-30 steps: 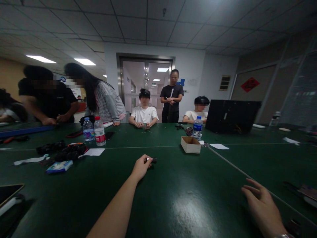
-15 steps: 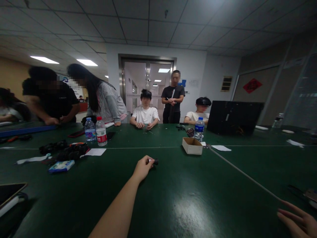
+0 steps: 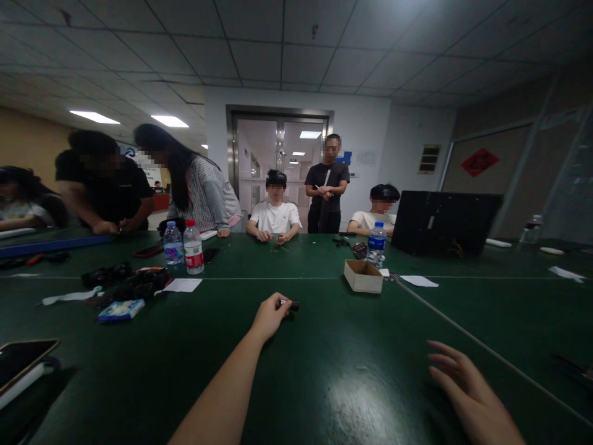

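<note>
My left hand (image 3: 270, 316) reaches out over the green table (image 3: 324, 371), its fingers closed round a small dark object (image 3: 291, 305) that rests on or just above the tabletop. My right hand (image 3: 467, 392) lies low at the right near the table's front, fingers stretched out and apart, holding nothing. A small open cardboard box (image 3: 364, 275) stands beyond the left hand, to its right.
Two water bottles (image 3: 185, 246) and a third bottle (image 3: 377, 245) stand on the table. Dark gear and a blue packet (image 3: 120, 310) lie at the left, a phone (image 3: 23, 355) at the near left. A black case (image 3: 445, 222) stands at the right. Several people sit or stand along the far side.
My right hand swung out to the lower right corner, then came back left into view with fingers spread. My left hand kept its grip in the same place. The view shifted slightly.
</note>
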